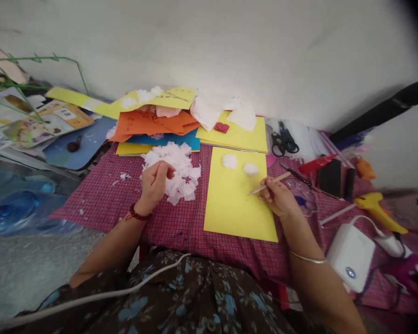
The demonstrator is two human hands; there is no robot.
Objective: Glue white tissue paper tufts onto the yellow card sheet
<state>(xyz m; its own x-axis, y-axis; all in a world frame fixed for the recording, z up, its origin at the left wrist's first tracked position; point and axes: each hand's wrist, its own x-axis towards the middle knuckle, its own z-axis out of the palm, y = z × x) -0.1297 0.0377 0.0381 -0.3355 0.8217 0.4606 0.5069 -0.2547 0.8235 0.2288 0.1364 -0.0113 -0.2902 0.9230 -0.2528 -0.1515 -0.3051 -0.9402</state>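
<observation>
My left hand (155,183) is curled at the near edge of a heap of white tissue pieces (181,171), fingers pinched together; what they hold I cannot make out. My right hand (277,195) grips a thin wooden stick (269,183) whose tip rests over a yellow sheet (237,199) lying on the red checked cloth (104,199). Two small white tissue balls (230,161) (251,169) sit on the top part of that sheet, just beyond the stick's tip.
Orange, blue and yellow paper sheets (153,123) are stacked behind, with white tissue and a small red piece (222,127). Black scissors (282,139), a yellow glue gun (378,208) and a white box with cable (350,250) lie to the right. Books and green wire lie left.
</observation>
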